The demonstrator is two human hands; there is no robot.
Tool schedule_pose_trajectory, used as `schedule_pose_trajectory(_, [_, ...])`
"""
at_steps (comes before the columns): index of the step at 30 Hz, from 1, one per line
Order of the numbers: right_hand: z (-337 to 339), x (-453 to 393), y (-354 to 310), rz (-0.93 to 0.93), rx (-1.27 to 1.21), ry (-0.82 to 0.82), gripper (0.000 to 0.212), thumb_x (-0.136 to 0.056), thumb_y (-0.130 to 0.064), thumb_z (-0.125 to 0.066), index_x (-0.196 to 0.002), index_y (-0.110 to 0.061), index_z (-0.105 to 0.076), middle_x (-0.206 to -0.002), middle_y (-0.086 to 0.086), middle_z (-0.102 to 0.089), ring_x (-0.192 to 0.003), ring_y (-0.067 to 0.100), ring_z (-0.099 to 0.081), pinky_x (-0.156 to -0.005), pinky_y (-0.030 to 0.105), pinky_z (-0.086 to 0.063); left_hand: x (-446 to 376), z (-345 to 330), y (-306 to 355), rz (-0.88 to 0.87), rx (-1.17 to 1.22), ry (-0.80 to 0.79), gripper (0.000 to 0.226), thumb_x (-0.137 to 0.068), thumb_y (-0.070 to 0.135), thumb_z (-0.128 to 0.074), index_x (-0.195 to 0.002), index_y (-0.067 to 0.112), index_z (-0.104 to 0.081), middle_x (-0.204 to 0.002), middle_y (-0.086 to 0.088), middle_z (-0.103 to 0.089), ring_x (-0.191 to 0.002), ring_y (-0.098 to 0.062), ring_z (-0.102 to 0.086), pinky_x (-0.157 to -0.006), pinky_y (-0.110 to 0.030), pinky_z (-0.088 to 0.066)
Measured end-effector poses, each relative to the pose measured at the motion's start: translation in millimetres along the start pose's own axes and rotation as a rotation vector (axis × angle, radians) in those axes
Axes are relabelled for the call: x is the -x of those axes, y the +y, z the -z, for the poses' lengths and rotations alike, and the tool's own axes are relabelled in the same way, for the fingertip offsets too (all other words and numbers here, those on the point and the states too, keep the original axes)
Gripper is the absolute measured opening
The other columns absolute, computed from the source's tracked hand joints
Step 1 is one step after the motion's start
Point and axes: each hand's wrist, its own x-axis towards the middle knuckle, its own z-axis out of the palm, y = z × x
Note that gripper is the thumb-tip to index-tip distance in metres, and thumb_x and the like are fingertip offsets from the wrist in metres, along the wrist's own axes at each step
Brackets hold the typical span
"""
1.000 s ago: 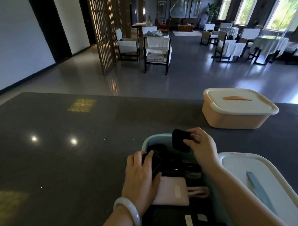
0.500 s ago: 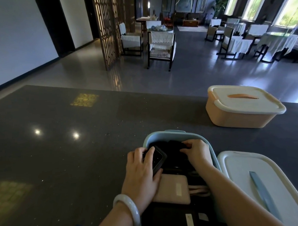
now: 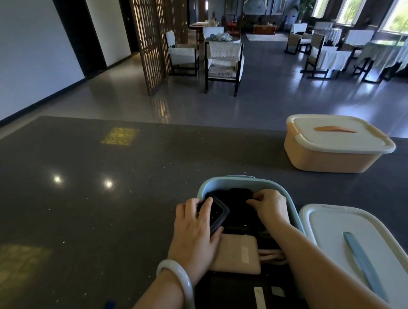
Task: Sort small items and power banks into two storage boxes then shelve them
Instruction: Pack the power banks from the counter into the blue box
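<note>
An open light-blue storage box (image 3: 224,181) stands in front of me on the dark counter, filled with power banks. My left hand (image 3: 196,233) grips a dark power bank (image 3: 217,214) tilted against the box's left side. My right hand (image 3: 268,204) is inside the far end, fingers pinched on a black item (image 3: 240,193) lying there. A pink power bank (image 3: 239,253) with a cable lies in the middle, and black ones (image 3: 240,294) lie nearer me. The box's white lid (image 3: 335,230) with a blue handle rests to the right.
A closed orange storage box (image 3: 325,159) with a white lid sits at the counter's far right. The dark speckled counter (image 3: 84,204) stretches to the left. Beyond its far edge are chairs, tables and a wooden lattice screen.
My right hand lowered the black item from above the box rim down into the far end. My left hand stayed on the dark power bank. The view tipped down slightly.
</note>
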Motion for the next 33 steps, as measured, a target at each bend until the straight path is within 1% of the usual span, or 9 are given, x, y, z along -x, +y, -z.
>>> schedule_pose_trajectory(7, [5.4,4.3,2.0,0.073,0.067,0.007,0.024,-0.083,-0.021,-0.072,-0.106,-0.015,-0.070,-0.097,0.002,-0.071,-0.073,0.008,-0.054,-0.069,0.021,-0.041,0.6,-0.4,-0.7,0.007,0.003,-0.018,0.067,-0.086,0.040,-0.063,-0.144,0.022,-0.036,-0.132,0.002,-0.031,-0.119,-0.015,-0.030,-0.101,-0.032,-0.042])
schedule_pose_trajectory(11, [19.3,23.8,-8.0,0.251,-0.008,0.068,0.013,-0.083,-0.023,-0.072,-0.096,-0.024,-0.069,-0.087,-0.010,-0.068,-0.075,0.003,-0.059,-0.067,0.011,-0.040,1.1,1.6,-0.8,-0.002,0.018,-0.040,0.064,-0.091,0.045,-0.053,-0.147,0.025,-0.029,-0.137,0.003,-0.027,-0.122,-0.011,-0.027,-0.104,-0.026,-0.036])
schedule_pose_trajectory(14, [26.4,47.9,-20.8,0.186,-0.234,-0.183,0.004,-0.088,-0.029,-0.066,-0.086,-0.030,-0.069,-0.074,-0.008,-0.071,-0.069,0.005,-0.066,-0.062,0.016,-0.049,1.9,5.9,3.1,-0.036,0.069,0.008,0.062,-0.092,0.044,-0.054,-0.146,0.023,-0.032,-0.137,0.002,-0.029,-0.121,-0.009,-0.027,-0.102,-0.024,-0.035])
schedule_pose_trajectory(17, [31.4,65.5,-29.5,0.032,-0.471,-0.478,0.017,-0.093,-0.028,-0.058,-0.089,-0.021,-0.073,-0.080,0.001,-0.074,-0.073,0.013,-0.070,-0.064,0.022,-0.054,-0.2,7.7,10.9,-0.070,0.115,0.047,0.063,-0.090,0.042,-0.055,-0.145,0.020,-0.036,-0.138,-0.002,-0.032,-0.123,-0.011,-0.028,-0.100,-0.025,-0.037])
schedule_pose_trajectory(20, [37.9,64.8,-29.9,-0.060,-0.697,-0.535,0.020,-0.093,-0.024,-0.058,-0.092,-0.013,-0.075,-0.085,0.011,-0.073,-0.074,0.020,-0.068,-0.065,0.026,-0.053,-10.9,7.4,19.1,-0.104,0.149,0.040,0.068,-0.086,0.049,-0.049,-0.147,0.021,-0.033,-0.139,-0.002,-0.031,-0.125,-0.012,-0.026,-0.101,-0.024,-0.035])
schedule_pose_trajectory(23, [48.5,52.2,-27.2,-0.075,-0.767,-0.399,0.014,-0.090,-0.017,-0.064,-0.092,-0.008,-0.074,-0.077,0.012,-0.072,-0.066,0.017,-0.067,-0.060,0.024,-0.053,-24.9,5.3,16.4,-0.091,0.138,-0.062,0.079,-0.083,0.067,-0.029,-0.151,0.029,-0.016,-0.143,0.003,-0.023,-0.128,-0.012,-0.021,-0.106,-0.030,-0.027])
schedule_pose_trajectory(26, [64.5,34.7,-18.5,0.028,-0.576,-0.130,0.006,-0.086,-0.010,-0.068,-0.087,-0.012,-0.073,-0.067,0.008,-0.072,-0.059,0.016,-0.067,-0.057,0.027,-0.053,-33.0,0.6,-0.2,0.011,-0.010,-0.131,0.077,-0.085,0.069,-0.018,-0.150,0.029,-0.011,-0.147,0.003,-0.020,-0.134,-0.015,-0.018,-0.109,-0.034,-0.022])
schedule_pose_trajectory(30, [75.9,23.8,-5.0,0.085,-0.364,0.083,0.015,-0.084,-0.012,-0.071,-0.074,-0.023,-0.069,-0.060,0.000,-0.070,-0.053,0.012,-0.067,-0.063,0.032,-0.055,-33.2,-10.2,-12.7,0.085,0.060,-0.250,0.065,-0.097,0.052,-0.032,-0.151,0.022,-0.014,-0.153,0.003,-0.006,-0.141,-0.019,-0.013,-0.116,-0.037,-0.023])
schedule_pose_trajectory(33, [69.0,24.1,-0.1,0.125,-0.202,0.142,0.012,-0.085,-0.014,-0.070,-0.078,-0.024,-0.067,-0.057,-0.004,-0.068,-0.050,0.002,-0.063,-0.052,0.011,-0.046,-34.2,-15.3,-14.5,0.119,0.190,-0.279,0.065,-0.098,0.041,-0.044,-0.152,0.019,-0.015,-0.154,0.012,0.006,-0.144,-0.018,-0.009,-0.118,-0.035,-0.021])
